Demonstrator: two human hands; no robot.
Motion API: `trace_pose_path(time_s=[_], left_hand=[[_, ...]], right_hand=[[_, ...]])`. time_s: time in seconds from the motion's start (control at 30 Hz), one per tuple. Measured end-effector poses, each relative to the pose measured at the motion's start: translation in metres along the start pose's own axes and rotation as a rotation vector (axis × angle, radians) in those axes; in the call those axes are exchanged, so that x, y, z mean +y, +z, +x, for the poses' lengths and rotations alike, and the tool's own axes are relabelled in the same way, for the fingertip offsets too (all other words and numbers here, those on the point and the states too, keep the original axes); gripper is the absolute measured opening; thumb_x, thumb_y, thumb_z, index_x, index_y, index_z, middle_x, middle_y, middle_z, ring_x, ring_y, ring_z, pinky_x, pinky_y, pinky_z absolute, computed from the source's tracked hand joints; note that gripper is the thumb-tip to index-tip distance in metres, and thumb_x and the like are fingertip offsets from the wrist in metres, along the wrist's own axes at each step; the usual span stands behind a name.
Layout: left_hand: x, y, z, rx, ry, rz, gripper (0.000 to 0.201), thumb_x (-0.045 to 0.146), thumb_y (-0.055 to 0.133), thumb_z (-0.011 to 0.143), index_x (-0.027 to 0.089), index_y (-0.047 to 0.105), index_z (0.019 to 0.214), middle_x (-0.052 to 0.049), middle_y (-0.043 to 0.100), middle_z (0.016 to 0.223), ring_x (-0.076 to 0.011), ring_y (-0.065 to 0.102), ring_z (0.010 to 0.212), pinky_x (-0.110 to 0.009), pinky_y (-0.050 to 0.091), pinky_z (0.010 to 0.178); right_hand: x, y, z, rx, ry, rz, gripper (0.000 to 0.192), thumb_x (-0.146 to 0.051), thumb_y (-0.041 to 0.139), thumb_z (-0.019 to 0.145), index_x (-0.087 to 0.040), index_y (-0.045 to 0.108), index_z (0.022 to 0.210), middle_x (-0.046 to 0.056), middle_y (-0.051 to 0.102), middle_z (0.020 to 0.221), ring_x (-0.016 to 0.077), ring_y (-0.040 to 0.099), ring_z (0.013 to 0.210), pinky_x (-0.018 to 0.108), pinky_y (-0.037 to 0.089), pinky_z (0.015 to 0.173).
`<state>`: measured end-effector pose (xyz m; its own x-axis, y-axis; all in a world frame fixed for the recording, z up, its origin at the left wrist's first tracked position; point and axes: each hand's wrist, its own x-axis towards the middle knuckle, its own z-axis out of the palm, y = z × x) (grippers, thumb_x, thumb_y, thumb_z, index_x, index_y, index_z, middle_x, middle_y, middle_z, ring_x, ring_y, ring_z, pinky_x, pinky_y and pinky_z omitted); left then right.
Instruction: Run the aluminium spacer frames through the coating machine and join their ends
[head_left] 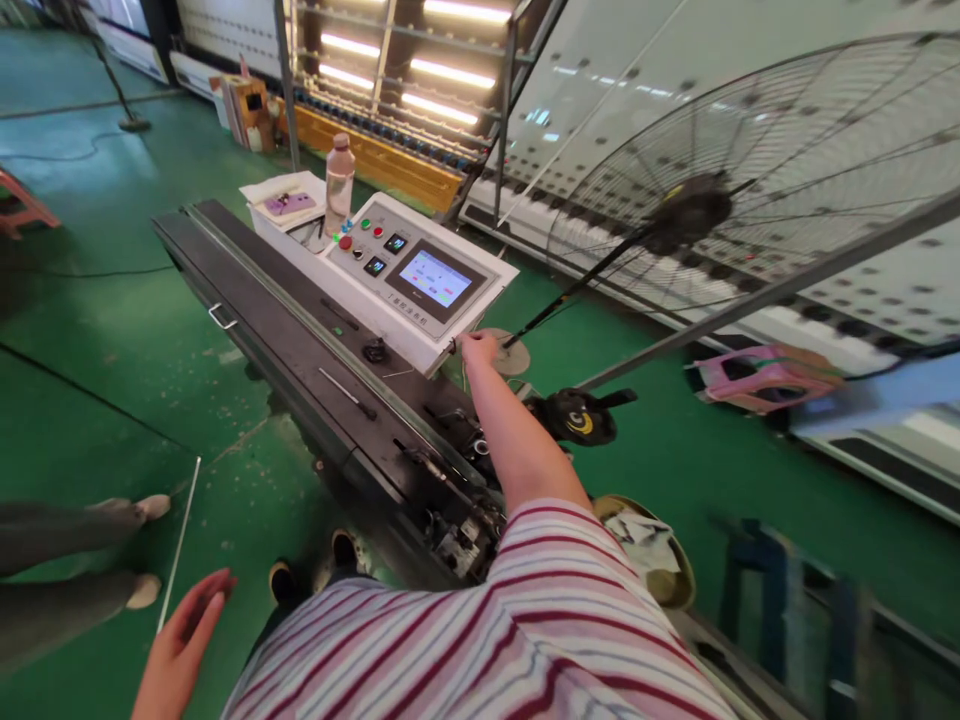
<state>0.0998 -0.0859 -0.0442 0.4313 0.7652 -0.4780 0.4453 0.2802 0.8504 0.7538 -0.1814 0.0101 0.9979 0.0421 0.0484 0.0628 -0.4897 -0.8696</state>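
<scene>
My right hand (478, 348) reaches forward to the near right corner of the white control box (480, 300). Its fingers are closed against the side of the box; whatever they pinch there is too small to make out. A lit touchscreen (435, 279), coloured buttons and small digital displays sit on the sloping panel. Below and left of it runs a long dark machine bed (300, 330) with a thin metal rod (346, 393) lying on top. My left hand (184, 640) hangs at the lower left over the green floor, fingers stretched and thumb apart, with nothing in it.
A pink-capped bottle (340, 185) and a phone in a purple case (290, 204) rest behind the panel. To the right stand a large fan (690, 215), a pink stool (765, 375) and a bin with paper (652, 550). Another person's feet (146, 545) show at left.
</scene>
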Motion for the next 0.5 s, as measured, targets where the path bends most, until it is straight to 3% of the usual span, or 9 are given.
trace_pose_path(time_s=[0.07, 0.1, 0.2, 0.27, 0.33, 0.4, 0.5], left_hand=[[0.001, 0.001, -0.003, 0.010, -0.007, -0.014, 0.069, 0.069, 0.073, 0.070, 0.020, 0.069, 0.118, -0.012, 0.070, 0.123, -0.0329, 0.062, 0.122, -0.050, 0.041, 0.114], [0.002, 0.002, -0.004, 0.015, -0.013, -0.017, 0.069, 0.069, 0.073, 0.069, 0.019, 0.069, 0.117, -0.012, 0.071, 0.122, -0.0329, 0.063, 0.121, -0.050, 0.042, 0.114], [0.008, 0.005, -0.007, 0.048, -0.005, -0.020, 0.070, 0.071, 0.074, 0.067, 0.018, 0.071, 0.113, -0.013, 0.073, 0.116, -0.0331, 0.066, 0.116, -0.050, 0.046, 0.110], [0.015, 0.007, -0.009, 0.069, 0.029, -0.029, 0.068, 0.069, 0.075, 0.066, 0.018, 0.072, 0.111, -0.014, 0.074, 0.114, -0.0331, 0.067, 0.112, -0.049, 0.049, 0.107], [0.021, 0.007, -0.013, 0.073, 0.059, -0.045, 0.066, 0.067, 0.074, 0.068, 0.017, 0.072, 0.112, -0.014, 0.074, 0.113, -0.0322, 0.068, 0.111, -0.048, 0.050, 0.106], [0.025, 0.004, -0.019, 0.072, 0.070, -0.062, 0.065, 0.066, 0.072, 0.071, 0.016, 0.071, 0.113, -0.014, 0.073, 0.113, -0.0313, 0.068, 0.111, -0.048, 0.049, 0.106], [0.022, -0.006, -0.028, 0.080, 0.083, -0.117, 0.063, 0.065, 0.070, 0.073, 0.016, 0.071, 0.112, -0.015, 0.074, 0.112, -0.0309, 0.068, 0.110, -0.047, 0.050, 0.105]], right_hand=[[-0.007, 0.013, -0.019, 0.010, -0.155, -0.115, 0.020, -0.024, 0.058, 0.086, -0.017, 0.062, 0.104, 0.012, 0.065, 0.111, 0.0217, 0.056, 0.106, 0.031, 0.045, 0.092], [-0.010, 0.024, -0.033, -0.063, -0.255, -0.213, 0.019, -0.024, 0.055, 0.089, -0.017, 0.063, 0.106, 0.012, 0.065, 0.113, 0.0218, 0.055, 0.107, 0.032, 0.043, 0.095], [-0.014, 0.073, -0.092, -0.460, -0.464, -0.494, 0.013, -0.029, 0.060, 0.089, -0.019, 0.067, 0.094, 0.010, 0.069, 0.101, 0.0226, 0.060, 0.100, 0.034, 0.044, 0.094], [-0.015, 0.106, -0.135, -0.619, -0.458, -0.559, 0.012, -0.030, 0.073, 0.080, -0.020, 0.068, 0.083, 0.010, 0.071, 0.093, 0.0237, 0.063, 0.096, 0.033, 0.046, 0.091], [-0.017, 0.129, -0.171, -0.664, -0.420, -0.593, 0.017, -0.025, 0.080, 0.071, -0.018, 0.065, 0.073, 0.012, 0.071, 0.085, 0.0260, 0.066, 0.093, 0.036, 0.048, 0.088], [-0.024, 0.138, -0.199, -0.693, -0.395, -0.621, 0.021, -0.019, 0.079, 0.067, -0.017, 0.058, 0.064, 0.014, 0.070, 0.077, 0.0288, 0.068, 0.089, 0.039, 0.049, 0.086], [-0.038, 0.131, -0.222, -0.738, -0.424, -0.607, 0.031, -0.019, 0.078, 0.064, -0.019, 0.048, 0.055, 0.015, 0.067, 0.067, 0.0317, 0.069, 0.085, 0.044, 0.051, 0.082]])
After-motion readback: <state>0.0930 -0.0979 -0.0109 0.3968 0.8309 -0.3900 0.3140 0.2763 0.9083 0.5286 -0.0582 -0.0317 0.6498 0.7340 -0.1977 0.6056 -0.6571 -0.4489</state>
